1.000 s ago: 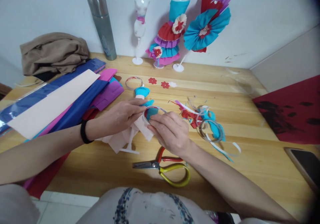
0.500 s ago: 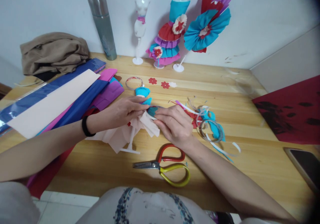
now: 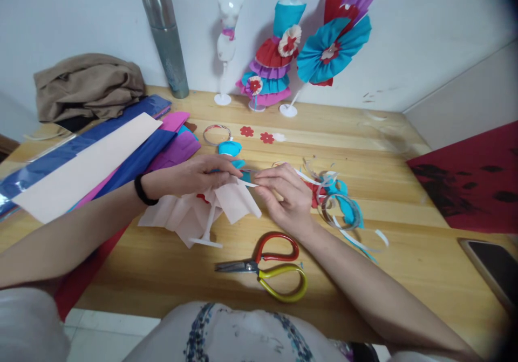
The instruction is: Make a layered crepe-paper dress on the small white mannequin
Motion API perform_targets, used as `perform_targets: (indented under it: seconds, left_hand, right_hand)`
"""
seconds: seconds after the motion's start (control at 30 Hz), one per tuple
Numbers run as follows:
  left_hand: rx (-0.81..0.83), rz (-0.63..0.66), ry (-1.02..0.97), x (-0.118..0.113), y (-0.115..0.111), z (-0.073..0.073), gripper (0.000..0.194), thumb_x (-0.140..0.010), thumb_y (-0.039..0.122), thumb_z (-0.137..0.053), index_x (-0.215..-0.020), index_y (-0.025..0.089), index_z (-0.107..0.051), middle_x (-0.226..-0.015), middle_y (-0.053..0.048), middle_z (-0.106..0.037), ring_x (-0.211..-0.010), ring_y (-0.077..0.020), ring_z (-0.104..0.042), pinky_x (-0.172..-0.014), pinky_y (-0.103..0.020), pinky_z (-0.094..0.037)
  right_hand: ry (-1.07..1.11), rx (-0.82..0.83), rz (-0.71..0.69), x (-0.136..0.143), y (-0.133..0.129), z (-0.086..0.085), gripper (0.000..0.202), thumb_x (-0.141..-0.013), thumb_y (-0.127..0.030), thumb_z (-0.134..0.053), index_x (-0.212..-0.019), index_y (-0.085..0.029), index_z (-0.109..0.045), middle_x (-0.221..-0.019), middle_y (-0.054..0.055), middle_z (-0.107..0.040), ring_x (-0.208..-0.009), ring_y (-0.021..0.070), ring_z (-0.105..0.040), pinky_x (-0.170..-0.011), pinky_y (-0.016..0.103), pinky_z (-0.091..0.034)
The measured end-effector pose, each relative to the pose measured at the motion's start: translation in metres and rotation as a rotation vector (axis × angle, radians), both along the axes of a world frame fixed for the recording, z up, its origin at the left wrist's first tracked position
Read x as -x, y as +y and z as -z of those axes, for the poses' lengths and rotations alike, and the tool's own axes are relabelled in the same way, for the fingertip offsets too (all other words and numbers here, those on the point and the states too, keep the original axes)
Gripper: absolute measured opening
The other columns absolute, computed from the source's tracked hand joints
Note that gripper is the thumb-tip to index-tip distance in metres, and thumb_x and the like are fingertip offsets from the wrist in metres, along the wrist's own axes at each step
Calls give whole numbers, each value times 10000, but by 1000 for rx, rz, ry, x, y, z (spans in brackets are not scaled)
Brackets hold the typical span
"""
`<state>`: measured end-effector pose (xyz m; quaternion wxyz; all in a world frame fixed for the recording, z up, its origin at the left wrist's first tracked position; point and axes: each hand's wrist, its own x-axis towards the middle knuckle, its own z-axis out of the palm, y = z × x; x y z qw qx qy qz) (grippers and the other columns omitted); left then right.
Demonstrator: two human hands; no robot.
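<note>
At the middle of the wooden table [image 3: 364,292], a small dress figure [image 3: 229,148] lies with its bright blue top away from the person and its white stand [image 3: 209,224] pointing toward the person. Pale pink paper [image 3: 170,213] spreads from its waist in loose, folded panels on both sides of the stand, and a small patch of red shows among the folds.

Left hand [image 3: 194,177]: fingers extended and close together over the figure's waist; whether they pinch anything cannot be told, since the contact is hidden. Right hand [image 3: 285,197]: fingers bent, index finger and thumb brought together on the end of a narrow white strip [image 3: 246,183], which spans the short gap between the hands. A thin grey edge above the strip is too slender to identify.

Counted on the table: one pair of scissors [image 3: 259,267], with one red and one yellow handle, near the right forearm; two red paper flowers [image 3: 257,134] beyond the hands; one ring-shaped roll [image 3: 217,134] beside the figure's top; one heap of scraps [image 3: 343,203] right of the right hand; one flask [image 3: 165,43]; and, along the wall, three upright mannequins [image 3: 225,43], one nearly bare, two dressed in coloured paper.
</note>
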<state>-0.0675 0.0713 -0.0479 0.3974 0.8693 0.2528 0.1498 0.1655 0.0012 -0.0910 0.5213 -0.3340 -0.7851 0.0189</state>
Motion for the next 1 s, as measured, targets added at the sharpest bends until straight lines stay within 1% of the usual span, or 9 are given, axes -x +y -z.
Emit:
perform_targets:
  seconds: [0.07,0.13,0.23,0.37,0.47,0.53,0.6,0.83,1.0]
  left_hand:
    - [-23,-21,21,-1,2,-2,300,-991,361,-507,-1129,222,-735,-1318,-61,-694,-1338,-231,-562,-1150,-366,-434]
    - [-65,-25,25,-2,4,-3,292,-988,332,-487,-1097,222,-735,-1262,-60,-715,-1394,-236,-503,-1200,-393,-376]
    - [-80,3,37,-6,9,-1,288,-971,278,-463,-1077,221,-726,-1258,-57,-714,-1454,-231,-431,-1236,-410,-324]
    - [-10,-10,62,-9,17,4,268,-940,301,-488,-1054,208,-713,-1426,-71,-614,-1394,-237,-498,-1189,-386,-391]
    - [56,-28,45,-10,22,7,233,-930,336,-509,-955,198,-696,-1351,-76,-658,-1329,-234,-550,-1137,-358,-440]
    - [81,-6,46,-11,25,7,231,-928,357,-521,-889,192,-680,-1267,-74,-696,-1325,-243,-548,-1121,-358,-449]
    - [101,14,50,-10,27,6,247,-927,377,-531,-858,184,-669,-1259,-78,-694,-1341,-255,-531,-1112,-363,-452]
    - [116,-45,28,-9,26,12,272,-900,439,-616,-961,188,-700,-1318,-70,-671,-1274,-240,-576,-1082,-357,-471]
    - [53,-24,2,-11,23,17,206,-907,370,-610,-974,211,-723,-1466,-56,-582,-1370,-230,-511,-1202,-379,-345]
  right_hand:
    - [50,45,-3,-1,1,2,98,-921,-166,-634,-891,-214,-713,-886,75,-751,-788,205,-685,-720,387,-539]
    - [105,88,-7,-1,3,3,106,-914,-172,-640,-875,-218,-726,-878,70,-751,-800,205,-692,-730,381,-542]
    - [175,177,-5,-2,4,5,113,-906,-177,-647,-861,-226,-739,-868,61,-750,-808,201,-695,-742,372,-544]
    - [245,293,-18,-4,5,5,107,-892,-183,-660,-839,-224,-744,-866,61,-745,-829,196,-696,-767,361,-543]
    - [289,383,-28,-4,5,5,82,-874,-212,-675,-829,-227,-742,-858,59,-741,-821,197,-687,-740,351,-533]
    - [326,459,-33,-4,5,4,59,-858,-239,-688,-833,-231,-741,-857,56,-738,-802,195,-671,-705,342,-520]
    - [374,526,-50,-4,6,4,43,-837,-257,-705,-828,-235,-740,-852,51,-735,-783,191,-654,-686,336,-505]
    - [535,761,-154,-7,9,4,21,-767,-262,-762,-787,-257,-766,-857,27,-745,-791,178,-653,-730,325,-494]
    - [556,863,-201,-9,11,-1,37,-743,-237,-761,-715,-236,-737,-877,23,-753,-846,174,-673,-799,325,-496]
